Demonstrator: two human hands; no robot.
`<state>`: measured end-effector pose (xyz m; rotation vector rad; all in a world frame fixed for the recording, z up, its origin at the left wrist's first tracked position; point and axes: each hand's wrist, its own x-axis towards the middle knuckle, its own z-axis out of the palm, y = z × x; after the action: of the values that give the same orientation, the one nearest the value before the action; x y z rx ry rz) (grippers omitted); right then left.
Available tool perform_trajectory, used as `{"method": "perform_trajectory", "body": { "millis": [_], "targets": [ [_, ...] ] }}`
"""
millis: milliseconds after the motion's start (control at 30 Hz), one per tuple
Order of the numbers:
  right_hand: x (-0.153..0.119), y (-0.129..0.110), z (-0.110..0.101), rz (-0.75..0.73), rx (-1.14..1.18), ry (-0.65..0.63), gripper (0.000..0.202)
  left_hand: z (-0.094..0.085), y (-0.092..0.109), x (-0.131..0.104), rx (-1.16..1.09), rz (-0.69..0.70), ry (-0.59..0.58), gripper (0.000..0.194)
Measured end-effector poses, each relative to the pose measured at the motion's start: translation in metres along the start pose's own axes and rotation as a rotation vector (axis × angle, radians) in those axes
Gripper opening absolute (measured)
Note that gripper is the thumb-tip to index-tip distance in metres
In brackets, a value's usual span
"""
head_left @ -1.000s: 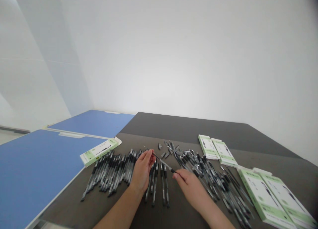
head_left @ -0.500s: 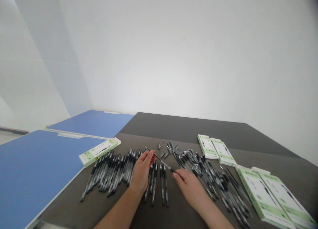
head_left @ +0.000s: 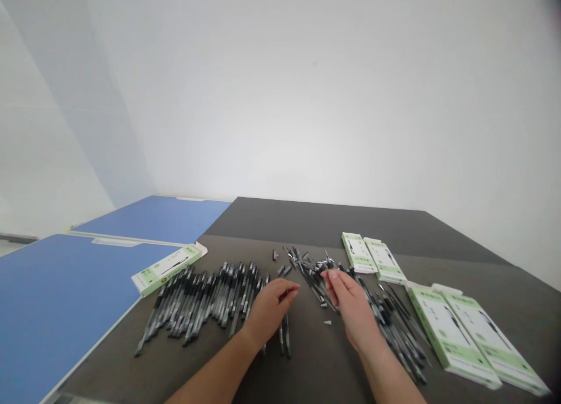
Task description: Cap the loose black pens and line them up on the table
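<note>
My left hand (head_left: pixel 272 301) is over the right end of the left row of black-gripped clear pens (head_left: pixel 205 301). Its thumb and fingertips are pinched together, and whatever they may hold is hidden. My right hand (head_left: pixel 350 301) is at the jumbled pile of pens and pen parts (head_left: pixel 309 269), its thumb and forefinger closed at the pile's edge. Whether a part sits in that pinch cannot be made out. A small pale cone-shaped piece (head_left: pixel 328 323) lies on the dark table between the hands. Small dark caps (head_left: pixel 284 270) lie just beyond my left hand.
One green-and-white pen box (head_left: pixel 169 268) lies at the left table edge. On the right are two more boxes farther back (head_left: pixel 372 258) and two nearer (head_left: pixel 473 334). Thin dark rods (head_left: pixel 407 316) lie beside the near boxes. Blue tabletops (head_left: pixel 87 299) adjoin on the left.
The slim pen part stretched between both hands no longer shows there. My right hand has moved up to the pile, my left slightly right and down. The pale cone-shaped piece now shows on the table.
</note>
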<state>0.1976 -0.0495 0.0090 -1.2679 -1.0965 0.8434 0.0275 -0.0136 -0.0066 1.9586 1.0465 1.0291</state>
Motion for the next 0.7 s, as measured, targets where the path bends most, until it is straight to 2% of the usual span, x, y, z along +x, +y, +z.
{"method": "perform_trajectory", "body": {
  "millis": [133,200,300,367,433,533,700],
  "targets": [
    [0.006,0.001,-0.006,-0.011,0.032,0.045,0.042,0.03,0.011,-0.003,0.278,0.106,-0.247,0.019],
    [0.007,0.002,-0.006,-0.009,0.053,0.044,0.04,0.048,0.015,-0.005,0.425,0.153,-0.329,0.018],
    [0.008,0.005,-0.006,-0.001,0.071,0.036,0.039,0.066,0.019,-0.006,0.582,0.193,-0.377,0.015],
    [0.009,0.007,-0.006,-0.002,0.067,0.033,0.04,0.07,0.021,-0.005,0.611,0.187,-0.375,0.015],
    [0.009,0.007,-0.007,-0.005,0.055,0.03,0.04,0.064,0.022,-0.002,0.547,0.159,-0.332,0.016],
    [0.008,0.005,-0.007,-0.02,-0.015,0.009,0.041,0.039,0.02,0.003,0.275,0.069,-0.186,0.017],
    [0.0,-0.002,0.003,-0.123,-0.285,-0.079,0.039,-0.01,0.004,0.006,-0.307,-0.249,0.096,0.023]
  ]
}}
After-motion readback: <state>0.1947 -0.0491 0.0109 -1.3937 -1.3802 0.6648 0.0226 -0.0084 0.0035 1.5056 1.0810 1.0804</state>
